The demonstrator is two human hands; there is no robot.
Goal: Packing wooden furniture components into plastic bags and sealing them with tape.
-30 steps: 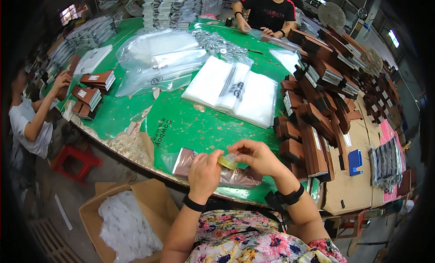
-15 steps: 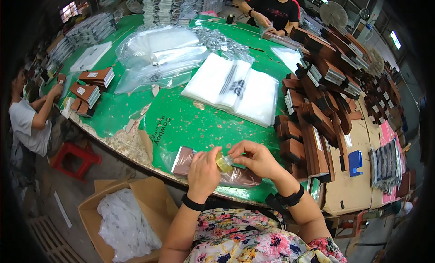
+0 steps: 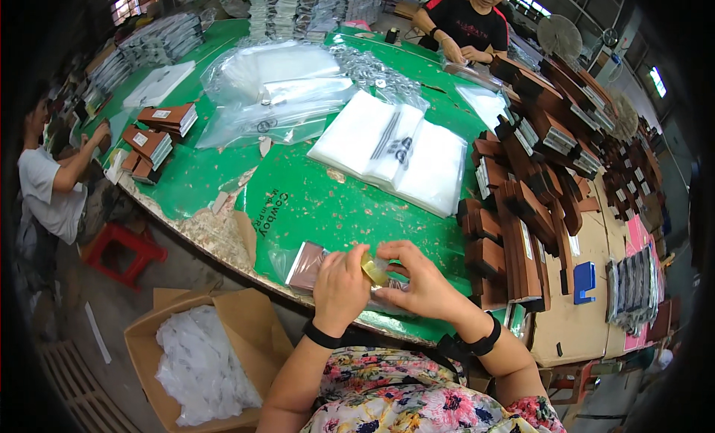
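A yellowish roll of clear tape [image 3: 374,270] is gripped in the fingers of my left hand [image 3: 340,290], above the near edge of the green table. My right hand [image 3: 430,285] is just right of the roll, its index finger and thumb spread apart. Whether a strip of tape touches those fingers is too fine to see. Beneath both hands lies a brown piece [image 3: 306,267] in a clear plastic bag, its left end showing and most of the rest covered by my hands.
A stack of clear bags [image 3: 350,138] lies on the green table [image 3: 298,202]. Brown pieces [image 3: 521,239] are piled at right, beside a blue tape dispenser [image 3: 585,282]. A cardboard box [image 3: 249,329] with plastic stands lower left. One co-worker [image 3: 477,27] works across the table, another [image 3: 48,179] at left.
My right hand's fingers have gone from a pinch beside the tape roll to spread apart, with the thumb lower. The left hand keeps the roll. The whole view has shifted slightly.
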